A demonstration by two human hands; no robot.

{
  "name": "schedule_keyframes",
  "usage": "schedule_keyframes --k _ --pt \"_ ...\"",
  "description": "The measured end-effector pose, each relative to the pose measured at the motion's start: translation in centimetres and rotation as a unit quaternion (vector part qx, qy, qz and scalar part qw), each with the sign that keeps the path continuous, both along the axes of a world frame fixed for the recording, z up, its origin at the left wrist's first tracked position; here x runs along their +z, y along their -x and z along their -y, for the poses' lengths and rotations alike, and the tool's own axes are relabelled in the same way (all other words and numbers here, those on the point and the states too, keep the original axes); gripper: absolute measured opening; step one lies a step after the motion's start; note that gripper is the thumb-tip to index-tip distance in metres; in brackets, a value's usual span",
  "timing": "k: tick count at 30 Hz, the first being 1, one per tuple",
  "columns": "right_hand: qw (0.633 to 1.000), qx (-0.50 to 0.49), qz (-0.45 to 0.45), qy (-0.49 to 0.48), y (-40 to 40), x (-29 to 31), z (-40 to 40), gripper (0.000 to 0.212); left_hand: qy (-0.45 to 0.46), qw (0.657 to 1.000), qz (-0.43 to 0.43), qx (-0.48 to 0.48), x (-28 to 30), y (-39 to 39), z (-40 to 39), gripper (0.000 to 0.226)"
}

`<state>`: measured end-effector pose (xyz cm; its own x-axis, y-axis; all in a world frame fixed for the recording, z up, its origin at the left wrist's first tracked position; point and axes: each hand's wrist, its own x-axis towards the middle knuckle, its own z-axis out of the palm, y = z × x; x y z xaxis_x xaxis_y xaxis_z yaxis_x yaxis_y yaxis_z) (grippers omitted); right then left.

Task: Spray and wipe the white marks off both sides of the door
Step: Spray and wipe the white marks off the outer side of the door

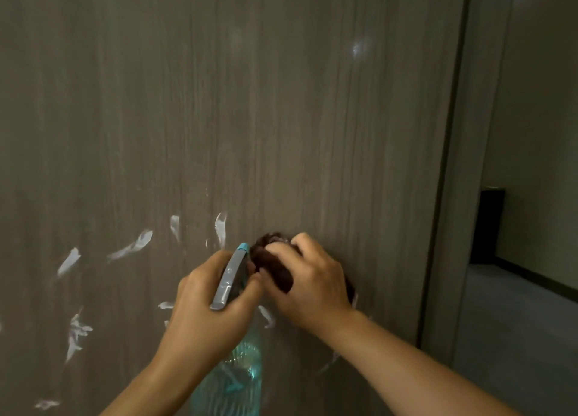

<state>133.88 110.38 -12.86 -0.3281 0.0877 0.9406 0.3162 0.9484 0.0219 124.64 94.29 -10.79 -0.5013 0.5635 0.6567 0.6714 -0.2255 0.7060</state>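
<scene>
— Head view is showing me both hands low and close in. What are you reading nearest?

— I'm seeing my left hand [206, 303] wrapping its fingers around the neck of the teal spray bottle [233, 375], with the grey trigger head [230, 278] pointing up toward the door. My right hand [305, 282] is clamping its fingers on a dark cloth [270, 259], bunching it right at the nozzle.

— Spraying or wiping?

— I'm judging it as wetting the cloth, though the nozzle tip is hiding behind the fingers, so possibly I'm only regripping.

— And beyond the hands?

— White marks [131, 246] are streaking the door [281, 103] to the left and below; this side is hardly started. Next I'm needing to press the cloth flat onto the closest streak and rub firmly. Farther off, the door frame [463, 165] is opening onto a dim room.
</scene>
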Motion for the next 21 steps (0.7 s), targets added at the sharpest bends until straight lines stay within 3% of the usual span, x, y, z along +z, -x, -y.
schedule_keyframes --k 4,7,12,14,17,21 --pt "0.966 0.032 -0.201 0.16 -2.6 4.0 -0.6 0.033 -0.007 1.0 0.007 -0.007 0.0 -0.6 -0.3 0.022" --pt "0.913 0.114 -0.259 0.295 -4.2 6.6 -0.5 0.023 -0.001 1.0 0.011 -0.024 0.1 -1.1 -0.5 0.024" --pt "0.782 0.286 -0.264 0.486 -4.9 8.6 0.5 0.01 -0.003 0.999 0.02 -0.043 0.3 -1.8 -0.7 0.026" --pt "0.753 0.31 -0.247 0.525 -4.7 8.9 0.5 0.032 -0.009 0.999 0.018 -0.049 0.3 -1.8 -0.6 0.022" --pt "0.734 0.32 -0.222 0.557 -4.7 9.2 1.0 0.057 -0.016 0.998 0.01 -0.056 0.3 -1.9 -0.5 0.017" --pt "0.745 0.305 -0.198 0.56 -4.7 9.6 1.8 0.067 -0.035 0.998 0.004 -0.053 0.4 -2.0 -0.6 0.017"
